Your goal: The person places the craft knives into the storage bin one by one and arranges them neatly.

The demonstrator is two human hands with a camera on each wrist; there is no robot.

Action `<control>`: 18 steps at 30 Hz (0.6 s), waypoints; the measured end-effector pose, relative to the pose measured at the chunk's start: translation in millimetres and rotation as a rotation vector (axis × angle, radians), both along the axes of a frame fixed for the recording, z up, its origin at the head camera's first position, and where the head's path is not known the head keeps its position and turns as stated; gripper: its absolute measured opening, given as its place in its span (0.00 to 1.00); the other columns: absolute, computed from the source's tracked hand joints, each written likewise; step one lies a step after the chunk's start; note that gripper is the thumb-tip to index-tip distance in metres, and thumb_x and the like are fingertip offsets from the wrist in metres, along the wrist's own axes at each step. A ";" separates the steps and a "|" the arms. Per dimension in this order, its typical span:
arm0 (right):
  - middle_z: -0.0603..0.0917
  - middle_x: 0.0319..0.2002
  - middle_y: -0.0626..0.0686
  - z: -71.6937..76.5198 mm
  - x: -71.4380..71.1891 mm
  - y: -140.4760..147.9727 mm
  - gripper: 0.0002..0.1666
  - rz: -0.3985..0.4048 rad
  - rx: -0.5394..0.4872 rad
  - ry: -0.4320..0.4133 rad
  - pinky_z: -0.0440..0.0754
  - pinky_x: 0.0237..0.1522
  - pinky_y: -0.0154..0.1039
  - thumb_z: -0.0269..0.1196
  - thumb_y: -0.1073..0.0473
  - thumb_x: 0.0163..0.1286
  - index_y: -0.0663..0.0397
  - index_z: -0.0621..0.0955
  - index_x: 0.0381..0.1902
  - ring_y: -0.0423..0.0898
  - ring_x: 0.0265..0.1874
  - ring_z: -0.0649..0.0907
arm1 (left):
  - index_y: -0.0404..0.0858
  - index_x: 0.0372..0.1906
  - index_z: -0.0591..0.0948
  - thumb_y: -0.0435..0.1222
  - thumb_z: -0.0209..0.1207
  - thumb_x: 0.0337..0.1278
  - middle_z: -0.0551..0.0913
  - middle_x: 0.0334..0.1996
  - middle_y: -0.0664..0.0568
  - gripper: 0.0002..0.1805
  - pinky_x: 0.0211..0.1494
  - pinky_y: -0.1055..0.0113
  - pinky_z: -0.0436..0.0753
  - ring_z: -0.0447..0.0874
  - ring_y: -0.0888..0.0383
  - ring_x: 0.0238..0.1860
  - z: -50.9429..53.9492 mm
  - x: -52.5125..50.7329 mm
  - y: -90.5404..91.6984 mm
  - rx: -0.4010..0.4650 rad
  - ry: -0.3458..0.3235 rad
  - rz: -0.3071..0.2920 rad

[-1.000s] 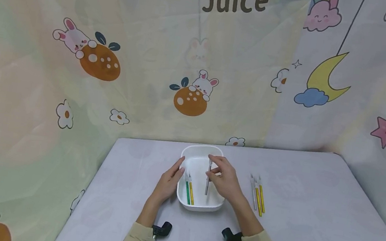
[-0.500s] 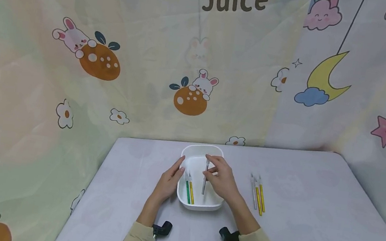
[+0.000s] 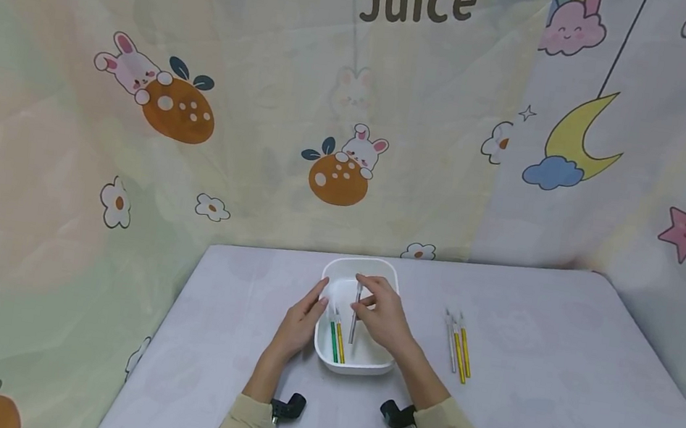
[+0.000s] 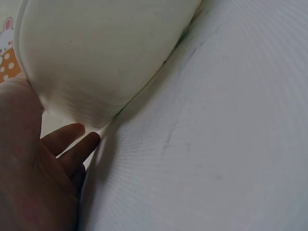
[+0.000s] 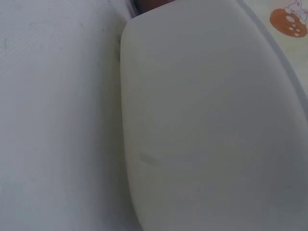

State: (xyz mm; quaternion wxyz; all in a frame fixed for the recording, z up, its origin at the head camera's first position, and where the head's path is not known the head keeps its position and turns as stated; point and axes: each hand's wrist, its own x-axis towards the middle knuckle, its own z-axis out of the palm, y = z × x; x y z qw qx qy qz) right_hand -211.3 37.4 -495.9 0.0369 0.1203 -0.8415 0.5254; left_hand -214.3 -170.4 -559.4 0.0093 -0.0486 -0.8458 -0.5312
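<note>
In the head view the right hand (image 3: 383,316) pinches a slim silver pen (image 3: 354,325) upright over the inside of a white tray (image 3: 360,372). A green pen (image 3: 334,342) and a yellow pen (image 3: 341,343) lie side by side in the tray's left part. At the tray's left wall rests the left hand (image 3: 296,324), its fingers extended along the side. The left wrist view shows this hand (image 4: 43,159) against the tray's outer wall (image 4: 106,57). Only the tray's outside (image 5: 207,115) fills the right wrist view; the right hand is hidden there.
Several pens (image 3: 462,349), silver and yellow, lie together on the white-covered table (image 3: 525,415) to the right of the tray. A printed cloth backdrop (image 3: 264,122) stands behind the table's far edge.
The right hand has moved left over the tray with the silver pen, closer to the green and yellow pens. The left hand and the tray have stayed in place.
</note>
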 end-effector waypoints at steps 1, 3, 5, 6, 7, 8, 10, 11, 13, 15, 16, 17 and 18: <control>0.78 0.65 0.57 -0.8 -0.6 -1.0 0.36 0.002 0.001 -0.002 0.89 0.35 0.30 0.70 0.70 0.67 0.55 0.76 0.72 0.43 0.38 0.88 | 0.72 0.78 0.63 0.56 0.48 0.80 0.62 0.80 0.67 0.27 0.82 0.44 0.62 0.58 0.55 0.82 0.0 0.1 0.0 0.000 0.000 -0.001; 0.78 0.65 0.57 -2.2 -1.5 -2.4 0.36 0.002 0.001 -0.008 0.89 0.34 0.30 0.71 0.70 0.67 0.55 0.76 0.72 0.42 0.37 0.87 | 0.70 0.79 0.63 0.56 0.48 0.80 0.61 0.80 0.66 0.27 0.82 0.44 0.62 0.58 0.54 0.82 -0.3 0.1 0.0 -0.001 0.001 -0.004; 0.78 0.65 0.58 -3.5 -2.3 -3.4 0.36 0.004 0.001 -0.014 0.89 0.34 0.30 0.71 0.70 0.67 0.56 0.76 0.72 0.42 0.37 0.87 | 0.69 0.79 0.63 0.57 0.47 0.80 0.61 0.80 0.67 0.28 0.82 0.44 0.62 0.58 0.55 0.82 -0.3 -0.2 -0.1 -0.005 -0.001 -0.004; 0.78 0.65 0.58 -4.1 -2.6 -3.7 0.36 0.005 0.002 -0.018 0.88 0.33 0.30 0.70 0.70 0.67 0.56 0.76 0.72 0.42 0.37 0.87 | 0.69 0.79 0.63 0.58 0.47 0.80 0.61 0.80 0.67 0.28 0.83 0.44 0.62 0.58 0.55 0.82 -0.4 -0.3 -0.2 -0.005 -0.001 -0.005; 0.78 0.65 0.58 -4.6 -2.9 -4.0 0.36 0.007 0.000 -0.022 0.88 0.33 0.30 0.70 0.71 0.67 0.56 0.76 0.72 0.42 0.36 0.87 | 0.68 0.79 0.63 0.58 0.47 0.80 0.61 0.80 0.67 0.28 0.83 0.44 0.62 0.58 0.55 0.82 -0.3 -0.5 -0.4 -0.007 -0.001 -0.005; 0.78 0.65 0.58 -5.0 -3.2 -4.2 0.36 0.009 0.001 -0.024 0.88 0.33 0.30 0.70 0.71 0.67 0.56 0.76 0.72 0.42 0.36 0.87 | 0.69 0.79 0.63 0.58 0.47 0.80 0.62 0.80 0.67 0.28 0.83 0.45 0.62 0.58 0.55 0.82 -0.4 -0.9 -0.5 -0.008 -0.001 -0.004; 0.78 0.66 0.58 -5.5 -3.5 -4.7 0.36 0.014 0.004 -0.031 0.88 0.33 0.30 0.70 0.71 0.67 0.56 0.76 0.72 0.42 0.36 0.87 | 0.69 0.79 0.63 0.58 0.47 0.80 0.62 0.80 0.67 0.28 0.83 0.45 0.61 0.59 0.55 0.82 -0.7 -1.5 -0.9 -0.005 0.001 -0.005; 0.78 0.66 0.58 -5.8 -3.6 -5.0 0.36 0.016 0.008 -0.037 0.88 0.33 0.30 0.70 0.71 0.67 0.56 0.76 0.72 0.41 0.36 0.87 | 0.69 0.79 0.63 0.59 0.47 0.79 0.62 0.80 0.67 0.28 0.83 0.45 0.61 0.59 0.55 0.82 -0.9 -1.7 -1.1 -0.002 0.002 -0.007; 0.78 0.65 0.58 -6.4 -3.6 -5.5 0.37 0.020 0.016 -0.046 0.88 0.32 0.30 0.71 0.71 0.67 0.56 0.76 0.72 0.41 0.35 0.87 | 0.69 0.79 0.63 0.59 0.47 0.79 0.62 0.80 0.66 0.28 0.83 0.45 0.61 0.59 0.54 0.82 -1.2 -1.9 -1.4 0.001 0.003 -0.008; 0.78 0.65 0.59 -6.7 -3.4 -5.8 0.37 0.030 0.023 -0.054 0.89 0.32 0.30 0.71 0.71 0.66 0.56 0.76 0.72 0.41 0.34 0.86 | 0.68 0.79 0.64 0.59 0.47 0.79 0.62 0.80 0.66 0.29 0.83 0.44 0.61 0.59 0.54 0.82 -1.2 -1.7 -1.5 0.002 0.007 -0.009; 0.78 0.65 0.59 -7.0 -3.2 -5.9 0.37 0.034 0.030 -0.058 0.89 0.32 0.30 0.71 0.71 0.66 0.56 0.76 0.72 0.40 0.34 0.86 | 0.68 0.79 0.63 0.59 0.47 0.79 0.62 0.80 0.65 0.29 0.83 0.43 0.62 0.59 0.53 0.82 -1.1 -1.7 -1.4 0.001 0.007 -0.009; 0.78 0.65 0.59 -7.1 -3.0 -6.1 0.37 0.040 0.036 -0.062 0.89 0.32 0.30 0.71 0.71 0.66 0.57 0.76 0.72 0.40 0.34 0.86 | 0.68 0.79 0.64 0.58 0.47 0.79 0.62 0.80 0.66 0.28 0.82 0.43 0.62 0.59 0.53 0.82 -0.9 -1.6 -1.3 -0.002 0.006 -0.007; 0.78 0.65 0.59 -7.2 -2.8 -6.2 0.36 0.047 0.043 -0.065 0.89 0.32 0.30 0.71 0.71 0.66 0.57 0.76 0.72 0.40 0.34 0.86 | 0.68 0.79 0.64 0.58 0.47 0.80 0.62 0.80 0.66 0.28 0.82 0.43 0.62 0.59 0.54 0.82 -0.7 -1.7 -1.4 -0.004 0.005 -0.006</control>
